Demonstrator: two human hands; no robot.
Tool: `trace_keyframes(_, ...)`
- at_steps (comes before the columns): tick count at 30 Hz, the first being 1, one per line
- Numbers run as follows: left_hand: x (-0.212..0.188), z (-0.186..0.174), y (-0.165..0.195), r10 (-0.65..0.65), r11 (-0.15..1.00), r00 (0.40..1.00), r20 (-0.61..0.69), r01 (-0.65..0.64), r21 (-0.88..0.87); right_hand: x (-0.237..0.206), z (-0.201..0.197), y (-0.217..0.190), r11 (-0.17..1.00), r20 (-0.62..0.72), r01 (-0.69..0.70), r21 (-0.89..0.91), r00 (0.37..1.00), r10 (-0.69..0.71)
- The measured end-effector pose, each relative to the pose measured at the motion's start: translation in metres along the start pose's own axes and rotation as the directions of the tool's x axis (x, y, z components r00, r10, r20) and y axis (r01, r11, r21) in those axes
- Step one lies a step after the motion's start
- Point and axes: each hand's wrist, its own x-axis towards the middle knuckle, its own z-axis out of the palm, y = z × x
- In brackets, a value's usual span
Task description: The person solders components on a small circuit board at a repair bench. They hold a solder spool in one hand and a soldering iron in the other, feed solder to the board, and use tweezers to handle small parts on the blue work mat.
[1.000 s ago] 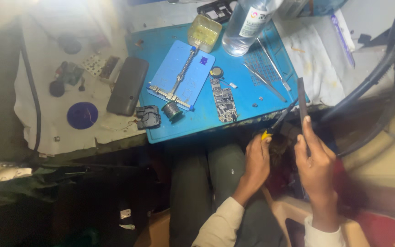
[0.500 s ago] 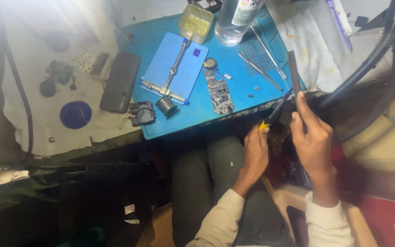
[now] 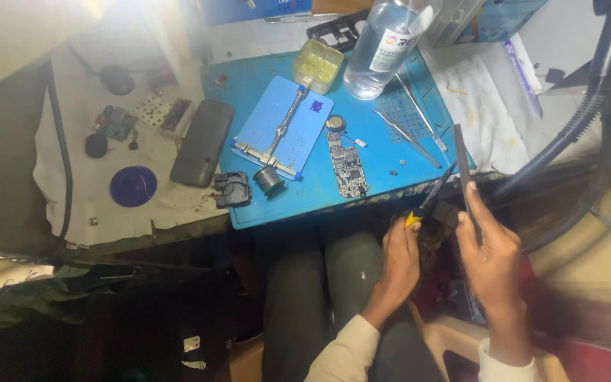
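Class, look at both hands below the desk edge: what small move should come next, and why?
Probably lift both hands onto the blue mat. The left hand grips a yellow-tipped tool and the right hand a thin dark strip, both off the bench, away from the circuit board.

Both hands are held low, below the near edge of the worktop and over the lap. The left hand (image 3: 401,258) has its back to the camera, wrist bent upward, fingers curled in a closed grip near the edge. The right hand (image 3: 491,258) stands just beside it, upright, with the forefinger stretched straight up and the other fingers folded in a pinch. Both forearms rise from the bottom of the view in light sleeves, the two hands almost touching.
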Motion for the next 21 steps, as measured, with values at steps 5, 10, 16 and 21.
trace_keyframes(5,-0.004,-0.002,0.001,0.012,0.999,0.999,0.030,-0.013,0.029,-0.002,-0.003,-0.006,0.983,-0.011,0.181,-0.015,0.983,-0.181)
trace_keyframes(10,-0.001,-0.002,-0.001,-0.039,0.999,0.998,0.044,0.039,0.006,-0.001,-0.011,-0.014,0.983,0.052,-0.076,-0.168,0.995,0.086)
trace_keyframes(16,-0.001,-0.007,-0.002,0.026,0.998,0.999,0.026,-0.028,0.060,-0.002,-0.009,-0.014,0.995,0.027,0.094,-0.033,0.995,-0.093)
trace_keyframes(21,-0.001,-0.008,0.000,0.004,0.998,1.000,0.030,-0.006,0.063,-0.005,-0.006,-0.006,0.994,0.019,0.111,-0.006,0.994,-0.111)
